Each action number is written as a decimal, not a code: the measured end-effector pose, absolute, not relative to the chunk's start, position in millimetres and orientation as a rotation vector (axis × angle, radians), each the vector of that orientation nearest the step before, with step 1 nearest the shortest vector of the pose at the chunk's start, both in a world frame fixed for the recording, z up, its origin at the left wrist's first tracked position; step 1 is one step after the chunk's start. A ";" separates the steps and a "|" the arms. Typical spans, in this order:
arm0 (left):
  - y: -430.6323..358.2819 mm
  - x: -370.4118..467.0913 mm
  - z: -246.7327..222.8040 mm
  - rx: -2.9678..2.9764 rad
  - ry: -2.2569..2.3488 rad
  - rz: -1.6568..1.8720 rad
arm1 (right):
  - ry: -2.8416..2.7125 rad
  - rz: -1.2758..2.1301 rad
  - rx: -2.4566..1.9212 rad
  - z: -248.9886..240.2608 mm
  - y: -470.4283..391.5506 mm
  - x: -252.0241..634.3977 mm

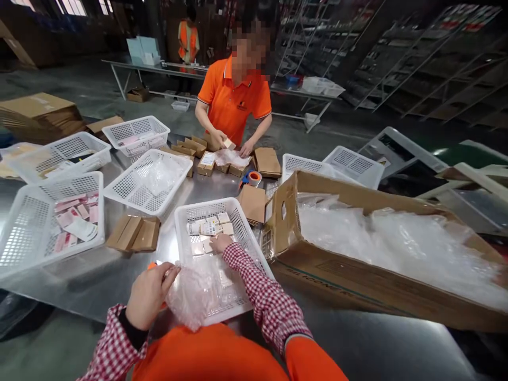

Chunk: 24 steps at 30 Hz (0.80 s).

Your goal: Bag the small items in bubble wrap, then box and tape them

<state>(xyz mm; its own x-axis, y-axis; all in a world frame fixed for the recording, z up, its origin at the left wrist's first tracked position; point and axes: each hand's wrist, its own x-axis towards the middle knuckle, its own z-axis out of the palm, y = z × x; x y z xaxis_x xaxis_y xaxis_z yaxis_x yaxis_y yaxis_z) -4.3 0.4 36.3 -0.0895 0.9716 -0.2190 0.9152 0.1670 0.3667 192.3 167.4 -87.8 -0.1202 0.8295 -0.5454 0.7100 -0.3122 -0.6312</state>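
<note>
My left hand (150,292) pinches the edge of a crumpled clear plastic wrap (191,299), which hangs over the near left corner of a white perforated basket (246,239). Something orange (151,265) shows behind that hand, mostly hidden by it. My right hand (220,242) reaches into the basket, its fingers closed on one of the small white boxes (207,245). More of these boxes lie in rows at the basket's far end, with a printed paper slip (210,226) on them. Clear plastic also covers the near part of the basket.
A long cardboard box (333,275) of clear plastic wraps stands at right. At left are a basket (51,182) with pink packets and an opened brown carton (134,233). A tape dispenser (251,179) lies before a co-worker (236,103), who handles a small box and plastic.
</note>
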 end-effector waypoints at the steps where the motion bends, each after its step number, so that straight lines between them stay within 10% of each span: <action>1: 1.4 -2.8 38.7 1.799 2.082 0.136 | -1.772 1.378 -2.055 -94.3 166.4 185.9; 8: 2.5 -9.9 45.9 1.893 2.247 0.146 | -1.756 1.284 -2.047 -94.2 158.3 171.1; 17: 31.1 4.3 60.0 1.809 2.209 0.162 | -1.782 1.215 -1.036 34.7 57.0 185.7; 24: 32.7 40.9 58.8 1.935 1.938 0.331 | -2.053 0.957 -1.328 8.6 38.5 181.8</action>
